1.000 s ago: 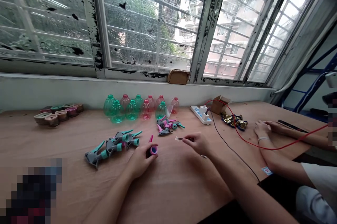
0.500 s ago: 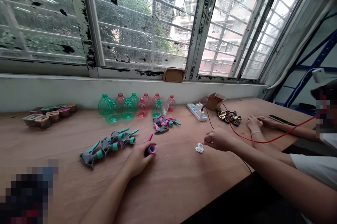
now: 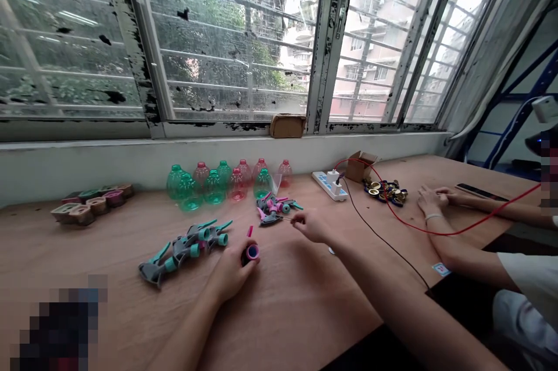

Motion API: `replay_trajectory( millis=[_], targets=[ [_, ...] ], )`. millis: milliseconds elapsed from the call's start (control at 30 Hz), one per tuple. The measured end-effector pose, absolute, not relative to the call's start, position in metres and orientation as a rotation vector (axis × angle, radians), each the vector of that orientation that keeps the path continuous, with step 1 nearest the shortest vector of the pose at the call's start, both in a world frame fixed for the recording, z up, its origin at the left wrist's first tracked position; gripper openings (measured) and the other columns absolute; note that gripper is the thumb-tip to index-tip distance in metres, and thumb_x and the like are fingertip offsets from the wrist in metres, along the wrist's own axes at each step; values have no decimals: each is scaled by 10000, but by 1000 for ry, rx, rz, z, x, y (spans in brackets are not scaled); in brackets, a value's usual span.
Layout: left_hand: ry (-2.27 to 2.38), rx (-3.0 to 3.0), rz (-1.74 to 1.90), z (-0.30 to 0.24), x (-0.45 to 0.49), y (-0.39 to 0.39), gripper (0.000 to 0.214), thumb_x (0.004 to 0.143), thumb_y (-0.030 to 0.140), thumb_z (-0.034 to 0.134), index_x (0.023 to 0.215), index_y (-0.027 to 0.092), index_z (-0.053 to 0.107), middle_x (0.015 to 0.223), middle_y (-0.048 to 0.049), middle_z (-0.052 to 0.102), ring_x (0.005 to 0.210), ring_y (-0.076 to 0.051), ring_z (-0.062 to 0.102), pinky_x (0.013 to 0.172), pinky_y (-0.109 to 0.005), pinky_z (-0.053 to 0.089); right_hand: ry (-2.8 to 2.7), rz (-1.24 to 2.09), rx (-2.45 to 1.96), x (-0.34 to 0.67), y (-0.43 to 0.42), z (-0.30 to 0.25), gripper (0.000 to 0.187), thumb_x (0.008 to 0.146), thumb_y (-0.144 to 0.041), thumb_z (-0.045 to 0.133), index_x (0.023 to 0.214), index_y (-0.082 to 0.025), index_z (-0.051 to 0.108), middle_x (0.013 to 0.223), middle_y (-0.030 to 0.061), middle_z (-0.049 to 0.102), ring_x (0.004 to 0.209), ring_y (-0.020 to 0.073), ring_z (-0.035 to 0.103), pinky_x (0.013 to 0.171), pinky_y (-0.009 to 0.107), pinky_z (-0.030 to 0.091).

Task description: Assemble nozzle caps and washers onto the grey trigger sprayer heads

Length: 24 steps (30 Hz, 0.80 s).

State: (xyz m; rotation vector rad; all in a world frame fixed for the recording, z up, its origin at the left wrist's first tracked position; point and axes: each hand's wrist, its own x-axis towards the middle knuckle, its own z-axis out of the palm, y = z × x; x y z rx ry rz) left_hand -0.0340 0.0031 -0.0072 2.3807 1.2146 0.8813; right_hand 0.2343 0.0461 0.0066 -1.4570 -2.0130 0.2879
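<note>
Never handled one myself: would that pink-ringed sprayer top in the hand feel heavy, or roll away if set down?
The sprayer top in the left hand looks like moulded plastic, so probably light and stiff. Its jutting trigger should stop rolling.

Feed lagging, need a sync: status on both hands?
Left hand gripping pink-collared spray head. Right hand pinching thin stick beside small spray-head pile. Co-worker's hands well clear.

Left hand [image 3: 230, 273] grips a pink-collared spray head [image 3: 250, 251]; right hand [image 3: 308, 227] sits beside the spray-head pile [image 3: 275, 208].
</note>
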Motion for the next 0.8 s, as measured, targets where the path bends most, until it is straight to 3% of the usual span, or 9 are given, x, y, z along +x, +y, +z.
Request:
replay_trajectory(
  millis=[100, 200, 333, 433, 533, 667, 800],
  targets=[
    [1251, 2534, 1028, -4, -41, 6, 255, 839, 237, 529, 1080, 224, 611, 1037, -55, 673, 974, -215, 598, 858, -338, 474, -1964, 345, -1379, 196, 62, -12, 181, 832, -268, 562, 831, -207, 732, 717, 8, 701, 643, 144, 596, 584, 218, 405],
    [1402, 2727, 1176, 3, -57, 14, 311, 853, 184, 485, 1129, 240, 619, 1111, -66, 656, 1062, -244, 549, 937, -395, 429, -1877, 326, -1359, 181, 66, -26, 218, 865, -259, 510, 886, -189, 714, 815, 33, 700, 719, 155, 603, 645, 232, 426],
    [1925, 2710, 1113, 15, -77, 22, 324, 845, 173, 465, 1111, 238, 640, 1127, -70, 647, 1062, -283, 520, 895, -431, 429, -1856, 277, -1382, 183, 63, -37, 206, 815, -233, 555, 950, -181, 701, 835, 54, 675, 744, 175, 590, 695, 258, 424],
    [2163, 2625, 993, 18, -82, 24, 347, 853, 166, 441, 1140, 241, 622, 1158, -70, 634, 1100, -294, 491, 864, -433, 432, -1960, 251, -1465, 183, 63, -38, 360, 800, -257, 584, 1156, -233, 631, 804, 32, 680, 748, 189, 605, 672, 257, 414],
    [2260, 2575, 889, 16, -82, 25, 387, 850, 143, 416, 1184, 228, 592, 1193, -78, 622, 1122, -297, 474, 868, -431, 428, -2014, 201, -1608, 179, 63, -36, 486, 810, -311, 590, 1291, -270, 532, 911, 58, 704, 834, 226, 632, 689, 277, 414],
    [2262, 2550, 837, 14, -81, 27, 449, 836, 143, 414, 1269, 195, 520, 1269, -98, 579, 1169, -282, 461, 911, -421, 416, -2018, 176, -1713, 176, 63, -32, 513, 826, -374, 577, 1322, -264, 501, 1044, 101, 692, 935, 263, 632, 735, 310, 420],
    [2330, 2510, 778, 13, -81, 28, 424, 822, 218, 464, 1238, 202, 545, 1307, -115, 541, 1180, -296, 461, 929, -433, 402, -1999, 205, -1721, 179, 61, -30, 452, 820, -369, 587, 1261, -275, 553, 1011, 76, 698, 918, 245, 631, 721, 297, 416]
  ],
)
